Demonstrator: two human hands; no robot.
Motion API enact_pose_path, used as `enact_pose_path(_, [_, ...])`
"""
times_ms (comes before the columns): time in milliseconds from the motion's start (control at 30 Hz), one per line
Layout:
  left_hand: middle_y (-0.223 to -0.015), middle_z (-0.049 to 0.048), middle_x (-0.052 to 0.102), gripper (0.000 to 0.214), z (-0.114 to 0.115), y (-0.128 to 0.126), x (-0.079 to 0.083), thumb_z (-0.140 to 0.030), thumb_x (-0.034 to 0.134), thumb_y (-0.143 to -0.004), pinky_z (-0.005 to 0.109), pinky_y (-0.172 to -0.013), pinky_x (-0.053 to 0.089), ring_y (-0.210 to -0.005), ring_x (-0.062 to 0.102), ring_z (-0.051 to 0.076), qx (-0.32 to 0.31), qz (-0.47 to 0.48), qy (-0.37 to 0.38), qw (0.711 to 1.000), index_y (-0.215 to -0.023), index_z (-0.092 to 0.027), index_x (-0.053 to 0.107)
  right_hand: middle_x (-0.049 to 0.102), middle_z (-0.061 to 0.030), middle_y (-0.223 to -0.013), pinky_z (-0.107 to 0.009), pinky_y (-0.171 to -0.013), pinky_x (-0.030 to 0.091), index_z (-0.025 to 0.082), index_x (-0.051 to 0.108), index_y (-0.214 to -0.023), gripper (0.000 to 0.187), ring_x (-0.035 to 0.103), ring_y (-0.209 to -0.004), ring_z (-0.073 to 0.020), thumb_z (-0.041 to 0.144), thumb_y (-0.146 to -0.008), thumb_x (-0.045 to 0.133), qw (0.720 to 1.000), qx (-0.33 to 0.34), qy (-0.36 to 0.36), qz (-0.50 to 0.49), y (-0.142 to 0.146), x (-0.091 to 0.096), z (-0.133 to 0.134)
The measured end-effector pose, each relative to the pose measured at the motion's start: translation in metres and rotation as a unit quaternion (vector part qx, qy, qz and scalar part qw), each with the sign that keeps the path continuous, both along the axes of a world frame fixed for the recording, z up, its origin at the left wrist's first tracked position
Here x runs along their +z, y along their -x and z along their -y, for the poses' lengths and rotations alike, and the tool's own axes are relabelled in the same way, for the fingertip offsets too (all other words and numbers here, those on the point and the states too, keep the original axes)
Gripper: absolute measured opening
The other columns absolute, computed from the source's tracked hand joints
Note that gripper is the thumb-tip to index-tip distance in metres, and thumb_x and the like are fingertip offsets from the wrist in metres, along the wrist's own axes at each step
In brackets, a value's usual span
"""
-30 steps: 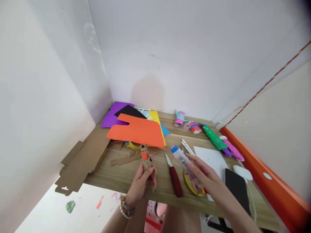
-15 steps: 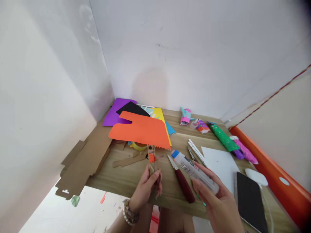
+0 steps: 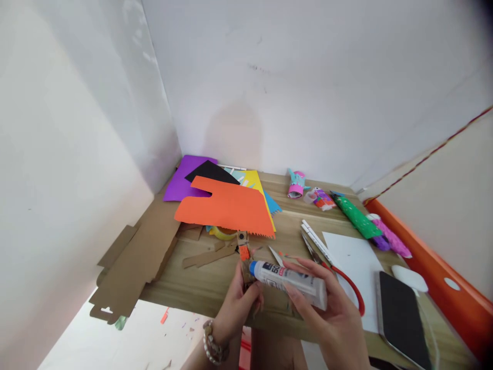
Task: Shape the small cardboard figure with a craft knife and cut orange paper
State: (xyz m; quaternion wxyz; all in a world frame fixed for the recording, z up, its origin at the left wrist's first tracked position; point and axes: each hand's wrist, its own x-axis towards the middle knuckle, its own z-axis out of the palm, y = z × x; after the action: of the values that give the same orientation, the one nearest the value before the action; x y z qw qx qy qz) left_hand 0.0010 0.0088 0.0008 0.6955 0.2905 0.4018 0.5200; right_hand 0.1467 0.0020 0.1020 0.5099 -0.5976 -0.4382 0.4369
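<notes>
My left hand is closed around the lower end of a small cardboard figure, which has a dark round spot near its top and an orange patch below. In my right hand lies a clear glue bottle with a blue tip, tilted toward the left. That tip is at the cardboard figure, just above my left fingers; whether it touches cannot be made out. Behind the bottle a knife blade shows, its handle hidden. Red-handled scissors lie beyond my right hand.
Orange paper overlaps purple, black and yellow sheets at the back. A cut cardboard sheet overhangs the table's left edge. To the right are white paper, a phone, a white mouse and paper crafts.
My right hand has moved the glue bottle left, bringing its blue tip to the cardboard figure. The bottle now covers the knife handle, and the scissors' red handle has come into view.
</notes>
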Motion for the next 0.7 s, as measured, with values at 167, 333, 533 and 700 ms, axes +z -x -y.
enact_pose_path(167, [-0.058, -0.0125, 0.051, 0.112, 0.001, 0.000, 0.001, -0.055, 0.077, -0.089, 0.021, -0.047, 0.030, -0.046, 0.040, 0.010, -0.008, 0.001, -0.005, 1.000, -0.167, -0.009, 0.011, 0.084, -0.0104, -0.119, -0.039, -0.084, 0.070, 0.028, 0.074, -0.119, 0.053, 0.081, -0.104, -0.0318, 0.051, -0.075, 0.093, 1.000, -0.007, -0.016, 0.001, 0.011, 0.001, 0.003])
enact_pose_path(333, [-0.062, -0.0112, 0.054, 0.109, 0.001, 0.001, -0.001, -0.059, 0.079, -0.088, 0.021, -0.048, 0.033, -0.046, 0.043, 0.010, -0.012, 0.007, 0.001, 1.000, -0.166, -0.014, 0.017, 0.085, -0.0112, -0.117, -0.039, -0.087, 0.069, 0.025, 0.077, -0.107, 0.047, 0.080, -0.106, -0.0318, 0.053, -0.074, 0.094, 1.000, -0.016, -0.021, 0.014, 0.020, -0.005, 0.004])
enact_pose_path(533, [-0.061, -0.0096, 0.055, 0.103, 0.001, 0.001, 0.002, -0.065, 0.079, -0.086, 0.021, -0.049, 0.037, -0.047, 0.046, 0.011, -0.019, 0.018, 0.003, 1.000, -0.161, -0.017, 0.027, 0.085, -0.0105, -0.109, -0.035, -0.075, 0.069, 0.024, 0.076, -0.102, 0.046, 0.080, -0.092, -0.0297, 0.053, -0.073, 0.095, 0.996, -0.081, -0.021, -0.012, 0.023, -0.001, 0.003])
enact_pose_path(700, [-0.059, -0.0093, 0.056, 0.104, 0.002, -0.001, -0.002, -0.065, 0.080, -0.084, 0.021, -0.049, 0.037, -0.047, 0.046, 0.011, -0.009, 0.030, 0.028, 0.999, -0.158, -0.014, 0.029, 0.083, -0.0064, -0.102, -0.033, -0.079, 0.067, 0.026, 0.078, -0.100, 0.041, 0.078, -0.088, -0.0251, 0.051, -0.073, 0.095, 0.998, -0.056, -0.030, -0.004, 0.028, 0.002, 0.003])
